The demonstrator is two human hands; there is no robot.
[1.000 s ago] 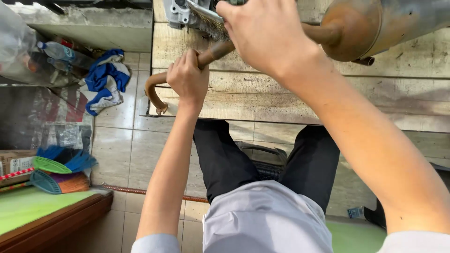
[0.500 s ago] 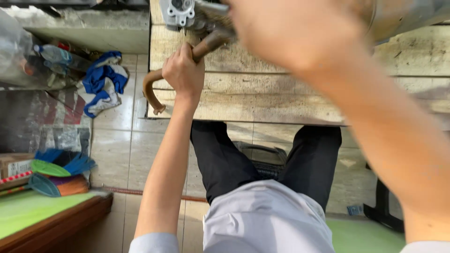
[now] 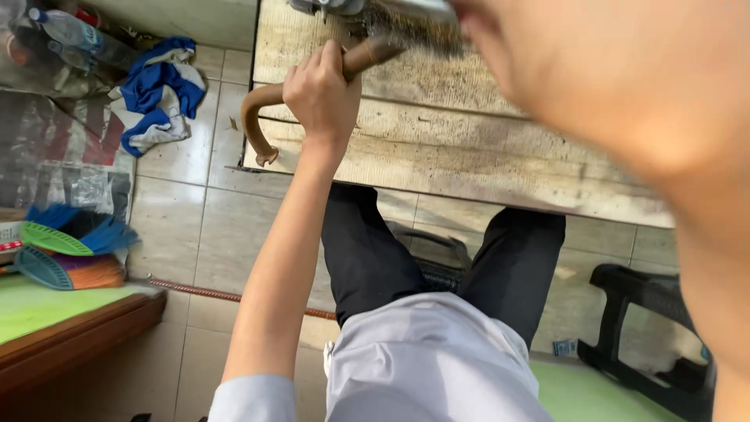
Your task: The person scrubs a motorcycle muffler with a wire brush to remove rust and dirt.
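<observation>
My left hand (image 3: 320, 90) is closed around a curved, rusty brown pipe (image 3: 254, 117), gripping it just above the bend. The pipe's hooked end hangs over the left edge of a worn wooden plank surface (image 3: 484, 148). Its upper end runs to a grey metal part (image 3: 328, 6) at the top edge. My right hand (image 3: 594, 70) is very close to the camera and blurred, filling the upper right. It seems to hold a wire brush (image 3: 422, 27) whose bristles rest on the pipe's upper end. I am seated, with my knees under the planks.
A blue and white cloth (image 3: 160, 90) lies on the tiled floor at left, near a plastic bottle (image 3: 74, 31). Green and blue hand fans (image 3: 55, 250) sit on a green-topped table (image 3: 47, 305). A black plastic stool (image 3: 648, 312) stands at the lower right.
My right hand has come closer to the camera and gone blurred, hiding the large metal piece at top right. My left hand keeps its grip on the pipe.
</observation>
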